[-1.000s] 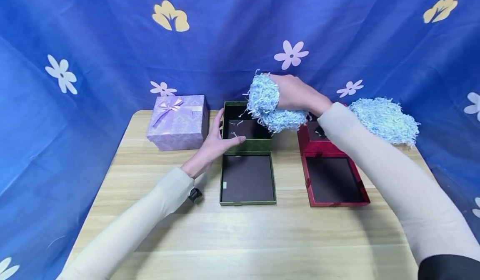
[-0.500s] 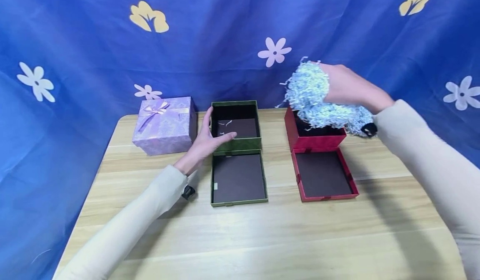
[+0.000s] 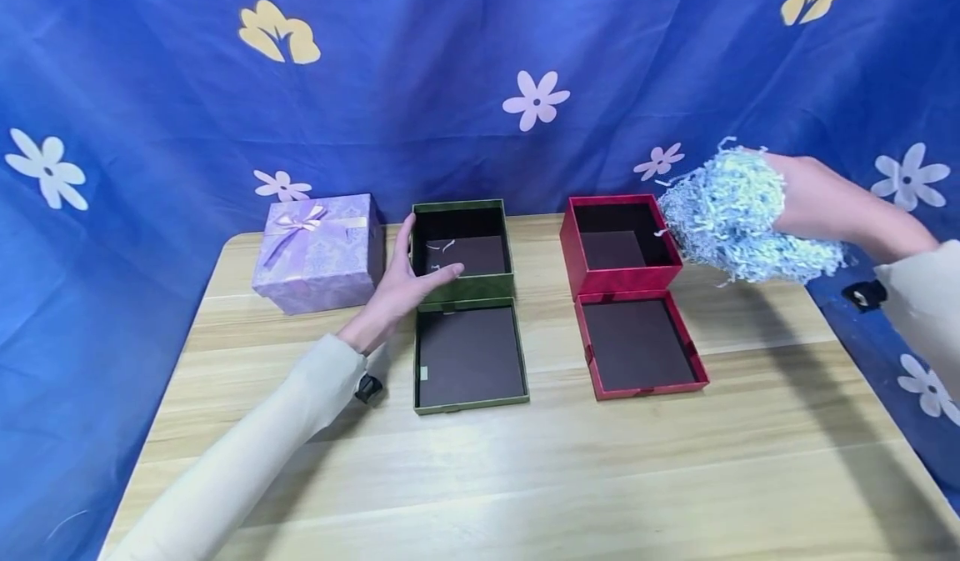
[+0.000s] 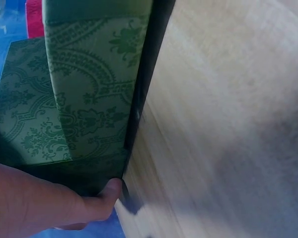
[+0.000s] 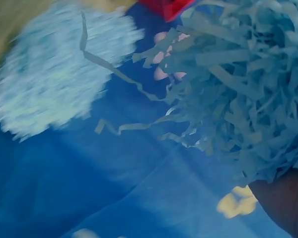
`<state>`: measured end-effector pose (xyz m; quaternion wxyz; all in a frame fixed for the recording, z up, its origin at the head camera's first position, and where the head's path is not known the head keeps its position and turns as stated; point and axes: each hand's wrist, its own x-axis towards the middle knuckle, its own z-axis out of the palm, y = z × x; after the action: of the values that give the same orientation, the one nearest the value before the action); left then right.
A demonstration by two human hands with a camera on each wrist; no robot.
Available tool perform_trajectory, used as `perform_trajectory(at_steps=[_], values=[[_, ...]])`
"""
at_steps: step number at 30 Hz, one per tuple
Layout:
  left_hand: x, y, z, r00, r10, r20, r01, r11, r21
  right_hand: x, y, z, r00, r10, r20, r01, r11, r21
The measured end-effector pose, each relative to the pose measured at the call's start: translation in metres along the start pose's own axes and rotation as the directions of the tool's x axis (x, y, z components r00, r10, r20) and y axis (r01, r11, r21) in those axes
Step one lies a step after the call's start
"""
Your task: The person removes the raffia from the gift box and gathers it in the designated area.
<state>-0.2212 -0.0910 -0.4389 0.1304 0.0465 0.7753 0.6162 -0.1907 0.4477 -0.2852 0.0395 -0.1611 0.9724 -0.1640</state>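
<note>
My right hand (image 3: 817, 198): fingers curled round a clump of pale blue shredded paper (image 3: 738, 215), held in the air off the far right edge of the table (image 3: 525, 478), just right of the red box. Loose strands trail from the clump. A second heap of the same shreds (image 5: 54, 89) shows blurred in the right wrist view; I cannot tell what it lies on.

My left hand (image 3: 408, 282): thumb and fingers spread about the near left corner of the open green box (image 3: 461, 248), thumb on the front wall, fingers up its left side. A few stray shreds lie inside this box.

Near side of my left hand: green lid (image 3: 468, 357), dark inside face up, touching the box front.

Left of my left hand: closed lilac gift box (image 3: 318, 248) with a ribbon bow.

Between my hands: open red box (image 3: 618, 244), its red lid (image 3: 641, 344) lying face up before it.

Behind everything: blue flowered cloth (image 3: 450, 69).
</note>
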Motion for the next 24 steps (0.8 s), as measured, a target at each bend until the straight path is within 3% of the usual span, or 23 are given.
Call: perform_trajectory(at_steps=[4, 12, 19, 24], values=[[0.004, -0.006, -0.002, 1.0, 0.01, -0.007, -0.01, 1.0, 0.015, -0.016, 0.03, 0.012, 1.0, -0.008, -0.019, 0.008, 1.0, -0.022], [0.007, -0.007, -0.004, 1.0, -0.009, 0.001, 0.009, 1.0, 0.003, -0.038, 0.073, 0.046, 0.997, 0.058, 0.048, -0.059, 0.998, 0.005], [0.003, -0.004, -0.004, 1.0, -0.01, 0.007, 0.01, 1.0, 0.009, -0.038, 0.104, 0.083, 0.997, -0.032, 0.066, 0.035, 0.998, -0.048], [0.003, -0.003, -0.004, 1.0, -0.007, 0.005, 0.007, 1.0, 0.0, -0.031, 0.121, 0.103, 0.989, -0.043, 0.139, 0.051, 0.997, -0.053]])
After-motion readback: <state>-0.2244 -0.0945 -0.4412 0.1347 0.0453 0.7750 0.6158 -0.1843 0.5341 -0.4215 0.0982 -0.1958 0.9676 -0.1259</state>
